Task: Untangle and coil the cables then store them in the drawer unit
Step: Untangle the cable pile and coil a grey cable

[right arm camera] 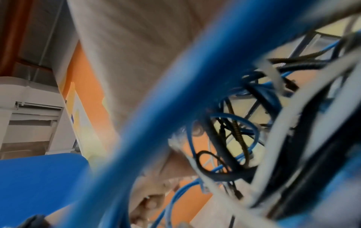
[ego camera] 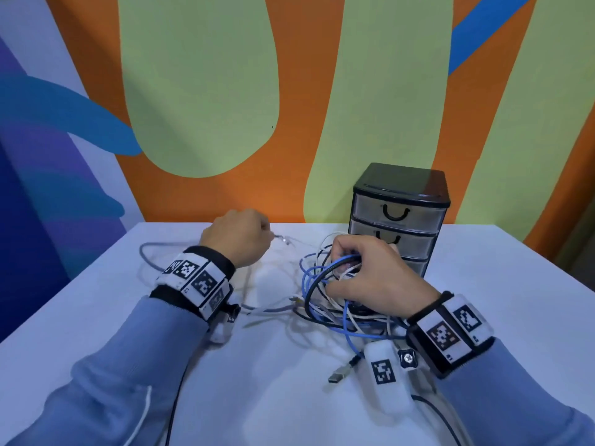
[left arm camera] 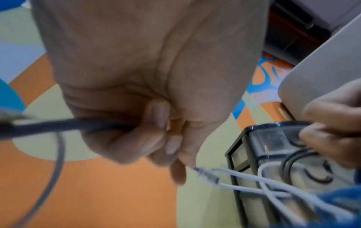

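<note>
A tangle of blue, white and black cables (ego camera: 325, 304) lies on the white table (ego camera: 80, 317) in front of a small black drawer unit (ego camera: 397, 217) with three clear drawers, all closed. My right hand (ego camera: 360, 272) grips a bunch of these cables (right arm camera: 224, 138) and holds it just above the table. My left hand (ego camera: 238, 239) is closed round a grey cable (left arm camera: 58, 128), whose clear plug (ego camera: 286, 240) sticks out past the fingers (left arm camera: 158, 115). The grey cable's slack (ego camera: 148, 255) loops left across the table. A USB plug (ego camera: 338, 376) lies loose near the front.
The drawer unit stands at the table's back right, against an orange and green wall (ego camera: 199, 91). Thin black and white wires (ego camera: 174, 397) run off the table's near edge. The table's left edge (ego camera: 64, 284) drops off beside my left arm.
</note>
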Available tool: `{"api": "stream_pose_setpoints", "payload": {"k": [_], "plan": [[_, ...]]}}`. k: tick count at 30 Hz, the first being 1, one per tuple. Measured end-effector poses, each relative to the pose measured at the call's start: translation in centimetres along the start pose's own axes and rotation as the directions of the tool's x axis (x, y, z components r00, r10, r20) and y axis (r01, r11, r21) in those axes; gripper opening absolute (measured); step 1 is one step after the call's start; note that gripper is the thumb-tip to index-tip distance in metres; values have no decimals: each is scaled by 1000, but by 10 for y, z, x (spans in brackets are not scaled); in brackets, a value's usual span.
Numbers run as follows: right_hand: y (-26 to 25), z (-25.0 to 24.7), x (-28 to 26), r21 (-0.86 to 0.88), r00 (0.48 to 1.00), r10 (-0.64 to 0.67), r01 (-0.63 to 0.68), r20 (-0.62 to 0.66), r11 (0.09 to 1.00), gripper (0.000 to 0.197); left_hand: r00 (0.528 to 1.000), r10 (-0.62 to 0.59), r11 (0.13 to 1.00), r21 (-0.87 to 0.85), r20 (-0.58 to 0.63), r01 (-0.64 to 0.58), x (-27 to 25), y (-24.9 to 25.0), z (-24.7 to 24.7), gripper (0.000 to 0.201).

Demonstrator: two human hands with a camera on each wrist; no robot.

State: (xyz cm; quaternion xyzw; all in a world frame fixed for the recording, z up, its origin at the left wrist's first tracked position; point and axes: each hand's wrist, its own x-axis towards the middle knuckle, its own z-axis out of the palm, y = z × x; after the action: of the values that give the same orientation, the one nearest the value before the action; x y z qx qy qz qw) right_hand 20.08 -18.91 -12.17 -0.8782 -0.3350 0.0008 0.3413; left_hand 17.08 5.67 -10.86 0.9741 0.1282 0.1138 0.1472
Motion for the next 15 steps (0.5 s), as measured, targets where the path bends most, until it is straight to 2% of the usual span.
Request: {"api": "stream_pose_setpoints", "payload": {"k": [2,4,6,9,11,13,15], "plan": [[1,0,0,-22,1000,10,-10,18,1000,35,998,47,966,-253,-48,-57,-4,6,-1,26],[2,0,-1,-16,998,-3,4,70,1000,52,998,38,852,-521,-42,-55,-9,12,-3,28],[1,3,-1,-16,996,-23,24,86,1000,59,1000,25,788,-615,0,-20,-13,12,-3,28],[0,5,0,-7,997,-28,28,75,1000,58,990,119,862,-502,71,-68,-17,11,-1,26],[0,7,1,4,992,-13,13,127,1000,53,988,134,897,-434,80,-87,-17,11,1,23],[0,9,0,17,982,-19,16,188,1000,48,993,89,950,-306,72,-63,-17,8,4,22],[2,9,1,48,981,-46,37,189,998,44,999,6,989,-145,45,1,-17,3,7,19]]}}
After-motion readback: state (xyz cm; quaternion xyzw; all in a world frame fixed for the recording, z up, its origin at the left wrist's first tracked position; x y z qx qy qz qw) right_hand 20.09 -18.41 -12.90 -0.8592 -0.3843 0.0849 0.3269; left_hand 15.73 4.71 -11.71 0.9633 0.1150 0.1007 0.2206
